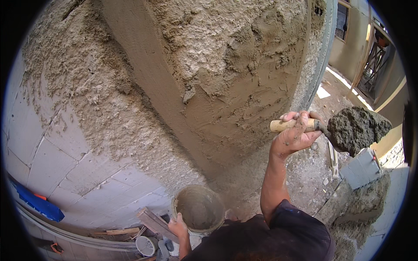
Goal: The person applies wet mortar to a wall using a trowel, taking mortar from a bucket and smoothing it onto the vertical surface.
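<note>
Wall, top centre: part-coated | bucket, bottom centre: left hand clamped at rim, likely steadying it | trowel, right of frame: right hand gripping handle, mortar seemingly kept balanced

Laden trowel in right hand, bucket — mortar, perhaps

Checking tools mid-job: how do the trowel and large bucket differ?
The trowel is raised in the right hand; the bucket sits lower, the left hand at its rim. The trowel is slim, the bucket round and wide. The trowel's load is heaped; the bucket's lies below its rim. Both carry greyish mortar.
</note>
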A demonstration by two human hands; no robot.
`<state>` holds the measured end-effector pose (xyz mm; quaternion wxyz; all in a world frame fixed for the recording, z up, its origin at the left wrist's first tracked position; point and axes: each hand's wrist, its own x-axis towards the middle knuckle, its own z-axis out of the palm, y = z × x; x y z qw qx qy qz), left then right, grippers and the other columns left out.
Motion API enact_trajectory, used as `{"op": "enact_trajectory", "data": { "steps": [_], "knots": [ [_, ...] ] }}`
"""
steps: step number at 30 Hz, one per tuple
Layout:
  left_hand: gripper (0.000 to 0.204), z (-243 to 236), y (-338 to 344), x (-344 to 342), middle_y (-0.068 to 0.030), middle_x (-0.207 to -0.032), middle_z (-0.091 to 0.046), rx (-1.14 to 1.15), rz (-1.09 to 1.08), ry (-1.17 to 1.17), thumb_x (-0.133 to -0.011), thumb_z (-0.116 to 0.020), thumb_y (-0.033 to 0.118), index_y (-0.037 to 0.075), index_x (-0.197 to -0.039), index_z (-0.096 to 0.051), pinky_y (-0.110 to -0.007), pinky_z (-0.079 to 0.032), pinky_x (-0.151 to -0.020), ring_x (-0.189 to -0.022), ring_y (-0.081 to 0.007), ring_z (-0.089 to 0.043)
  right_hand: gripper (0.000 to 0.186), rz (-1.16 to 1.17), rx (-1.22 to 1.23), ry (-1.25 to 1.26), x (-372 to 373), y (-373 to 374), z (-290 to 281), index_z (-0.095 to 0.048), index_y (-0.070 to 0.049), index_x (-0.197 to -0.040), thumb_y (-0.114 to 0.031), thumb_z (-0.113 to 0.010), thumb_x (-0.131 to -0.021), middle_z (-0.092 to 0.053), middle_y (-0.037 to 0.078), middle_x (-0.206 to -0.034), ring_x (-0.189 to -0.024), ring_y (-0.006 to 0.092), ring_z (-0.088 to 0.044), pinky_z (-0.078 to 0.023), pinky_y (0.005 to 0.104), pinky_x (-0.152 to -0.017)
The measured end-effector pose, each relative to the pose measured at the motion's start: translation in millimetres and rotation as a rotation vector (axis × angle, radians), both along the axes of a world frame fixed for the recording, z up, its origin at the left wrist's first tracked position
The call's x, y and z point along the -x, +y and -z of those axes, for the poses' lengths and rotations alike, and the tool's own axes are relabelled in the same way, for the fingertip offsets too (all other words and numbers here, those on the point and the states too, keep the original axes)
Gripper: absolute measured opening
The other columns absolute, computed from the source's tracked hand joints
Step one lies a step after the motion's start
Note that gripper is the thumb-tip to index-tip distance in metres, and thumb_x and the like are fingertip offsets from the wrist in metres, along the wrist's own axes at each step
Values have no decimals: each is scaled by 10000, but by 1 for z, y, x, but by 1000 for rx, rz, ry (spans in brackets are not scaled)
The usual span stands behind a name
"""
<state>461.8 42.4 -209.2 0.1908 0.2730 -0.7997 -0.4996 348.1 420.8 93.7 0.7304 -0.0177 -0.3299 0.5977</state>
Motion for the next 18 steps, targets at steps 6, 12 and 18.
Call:
{"op": "enact_trajectory", "data": {
  "steps": [6, 12, 18],
  "knots": [
    [212, 0, -12, -20, -50, -632, -574, -78, -12, 1, -826, -680, 94, -92, -744, -616, -348, -402, -532, -589, -123, -484, 161, 210, -207, -672, 157, -21, 70, -482, -11, -941, -129, -571, -876, -563, 136, -705, -614, 291, -596, -449, 478, -547],
    [221, 9, -8, -36, -80, -624, -602, 42, -175, 9, -821, -681, 92, -102, -744, -608, -353, -415, -537, -572, -142, -497, 379, -657, -789, -1070, 20, -130, 202, -496, 11, -1062, -241, -667, -838, -621, 283, -878, -816, 478, -611, -496, 526, -700],
    [221, 20, 15, -18, -77, -613, -591, 40, -176, -82, -817, -685, 98, -76, -714, -595, -378, -411, -538, -556, -152, -483, 320, -687, -1252, -1125, 40, -52, 161, -495, -25, -973, -329, -584, -929, -626, 237, -866, -799, 455, -604, -477, 503, -665]
  ]
}}
